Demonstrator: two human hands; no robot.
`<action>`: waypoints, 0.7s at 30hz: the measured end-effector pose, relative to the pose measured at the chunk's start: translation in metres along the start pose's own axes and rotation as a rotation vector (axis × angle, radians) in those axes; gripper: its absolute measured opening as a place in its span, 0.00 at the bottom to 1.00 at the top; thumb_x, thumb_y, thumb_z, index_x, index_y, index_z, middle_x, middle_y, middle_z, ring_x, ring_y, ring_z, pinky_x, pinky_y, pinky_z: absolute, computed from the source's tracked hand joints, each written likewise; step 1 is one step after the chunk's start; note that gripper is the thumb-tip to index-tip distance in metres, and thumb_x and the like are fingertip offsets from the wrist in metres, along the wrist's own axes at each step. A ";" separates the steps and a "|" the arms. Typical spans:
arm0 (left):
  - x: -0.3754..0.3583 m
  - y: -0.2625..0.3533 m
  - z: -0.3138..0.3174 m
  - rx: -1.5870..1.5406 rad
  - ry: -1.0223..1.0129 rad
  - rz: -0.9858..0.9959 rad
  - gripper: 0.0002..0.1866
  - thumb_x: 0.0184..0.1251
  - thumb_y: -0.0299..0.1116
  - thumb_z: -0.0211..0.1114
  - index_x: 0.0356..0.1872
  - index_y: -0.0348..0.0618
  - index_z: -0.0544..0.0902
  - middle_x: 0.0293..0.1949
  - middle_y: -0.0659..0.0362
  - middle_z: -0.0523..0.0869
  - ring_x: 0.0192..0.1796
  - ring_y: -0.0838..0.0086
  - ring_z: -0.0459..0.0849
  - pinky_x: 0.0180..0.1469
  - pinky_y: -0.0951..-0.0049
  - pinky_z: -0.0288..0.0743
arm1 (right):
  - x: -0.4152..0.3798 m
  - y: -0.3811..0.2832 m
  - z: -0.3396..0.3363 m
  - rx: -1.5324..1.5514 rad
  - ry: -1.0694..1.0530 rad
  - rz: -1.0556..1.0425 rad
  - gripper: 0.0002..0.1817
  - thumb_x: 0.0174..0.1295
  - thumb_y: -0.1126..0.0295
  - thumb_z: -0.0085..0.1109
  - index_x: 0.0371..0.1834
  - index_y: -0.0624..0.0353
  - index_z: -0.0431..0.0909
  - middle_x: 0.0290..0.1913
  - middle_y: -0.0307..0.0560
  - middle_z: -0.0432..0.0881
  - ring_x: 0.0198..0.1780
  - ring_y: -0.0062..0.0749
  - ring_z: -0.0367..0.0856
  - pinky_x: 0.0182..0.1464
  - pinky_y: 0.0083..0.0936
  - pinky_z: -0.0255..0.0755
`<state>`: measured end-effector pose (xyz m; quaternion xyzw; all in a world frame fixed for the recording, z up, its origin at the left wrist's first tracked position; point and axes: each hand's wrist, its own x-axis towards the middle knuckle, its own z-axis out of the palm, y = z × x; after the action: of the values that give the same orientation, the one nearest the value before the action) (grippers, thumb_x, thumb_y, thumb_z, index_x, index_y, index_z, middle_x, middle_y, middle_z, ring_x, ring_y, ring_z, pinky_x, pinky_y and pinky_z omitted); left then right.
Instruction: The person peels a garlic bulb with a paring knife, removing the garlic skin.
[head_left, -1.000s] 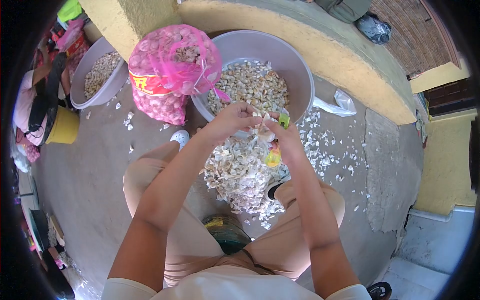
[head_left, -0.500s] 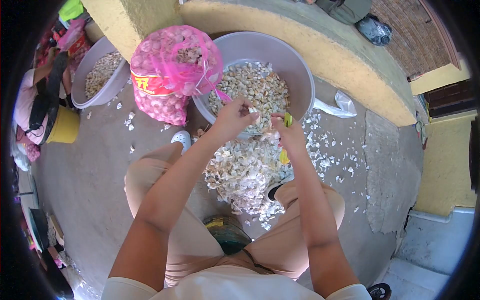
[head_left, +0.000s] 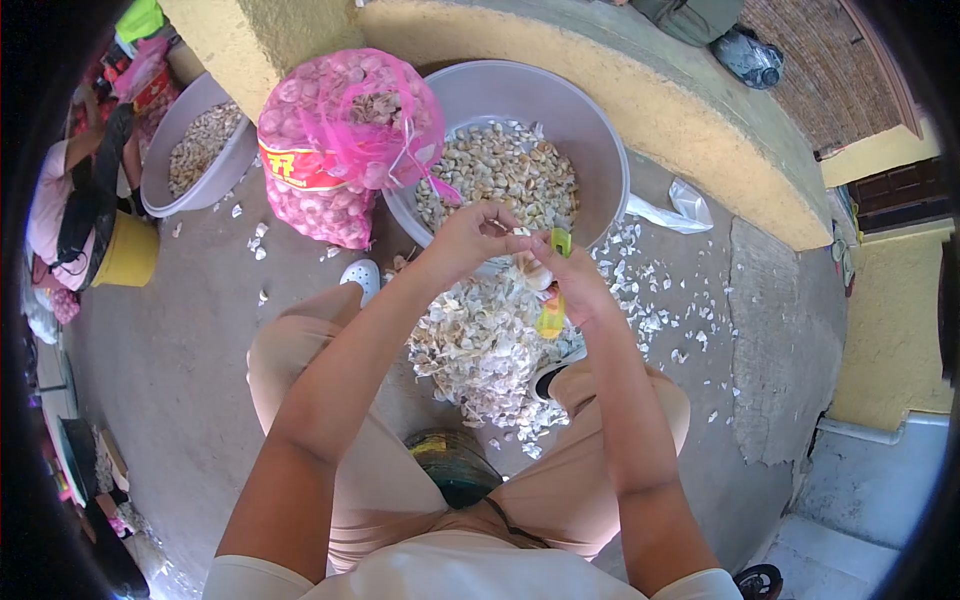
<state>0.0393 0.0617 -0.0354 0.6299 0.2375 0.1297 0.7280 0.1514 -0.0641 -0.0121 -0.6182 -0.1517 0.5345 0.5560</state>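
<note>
My left hand [head_left: 472, 238] is closed, thumb and forefinger pinched on a small pale piece that looks like a garlic clove. Its fingertips meet those of my right hand [head_left: 574, 280], which is wrapped around a yellow-green utility knife [head_left: 550, 318]. A garlic bulb [head_left: 533, 272] sits just under the joined fingers, against the right hand; which fingers support it is partly hidden. Beneath both hands a heap of papery garlic skins [head_left: 480, 345] covers the floor between my feet. Just beyond, a large greyish-lilac basin [head_left: 608, 165] contains many loose garlic cloves [head_left: 505, 170].
A pink mesh sack of garlic [head_left: 330, 205] leans by the basin's left side. Farther left are a second basin [head_left: 158, 190], a yellow bucket [head_left: 130, 250] and another seated person [head_left: 55, 195]. A low yellow wall [head_left: 690, 165] curves behind; white plastic [head_left: 685, 212] lies right.
My hands have come together, fingertips now touching. The right hand has turned, so more of the knife and the garlic bulb shows. The left hand has shifted slightly right.
</note>
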 end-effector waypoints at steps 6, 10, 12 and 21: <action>-0.002 -0.001 0.003 -0.134 -0.008 0.006 0.11 0.50 0.30 0.69 0.32 0.40 0.77 0.29 0.65 0.76 0.31 0.84 0.73 0.33 0.83 0.67 | 0.003 0.006 -0.002 0.037 -0.001 -0.056 0.16 0.55 0.60 0.60 0.39 0.60 0.74 0.26 0.34 0.74 0.22 0.14 0.68 0.20 0.14 0.59; -0.001 0.002 0.001 0.062 0.016 0.069 0.09 0.49 0.29 0.69 0.28 0.39 0.77 0.28 0.65 0.77 0.32 0.83 0.74 0.35 0.82 0.70 | 0.000 0.005 0.002 0.006 0.043 -0.046 0.12 0.56 0.62 0.57 0.37 0.58 0.74 0.24 0.35 0.73 0.19 0.15 0.68 0.17 0.15 0.59; 0.000 -0.001 0.002 0.088 0.043 0.102 0.10 0.46 0.30 0.70 0.28 0.37 0.78 0.28 0.63 0.78 0.31 0.81 0.76 0.35 0.80 0.70 | 0.001 0.006 0.003 0.016 0.074 -0.018 0.10 0.57 0.63 0.55 0.36 0.57 0.73 0.24 0.35 0.73 0.18 0.17 0.68 0.16 0.16 0.59; 0.001 -0.006 0.009 0.128 0.032 0.155 0.11 0.52 0.28 0.66 0.37 0.37 0.78 0.29 0.62 0.77 0.31 0.82 0.77 0.34 0.82 0.73 | 0.004 0.010 0.001 0.083 0.135 0.007 0.11 0.57 0.62 0.54 0.34 0.57 0.75 0.22 0.35 0.72 0.19 0.17 0.68 0.17 0.16 0.59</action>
<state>0.0441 0.0533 -0.0403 0.6895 0.2076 0.1800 0.6701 0.1484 -0.0638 -0.0221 -0.6299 -0.0893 0.4994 0.5881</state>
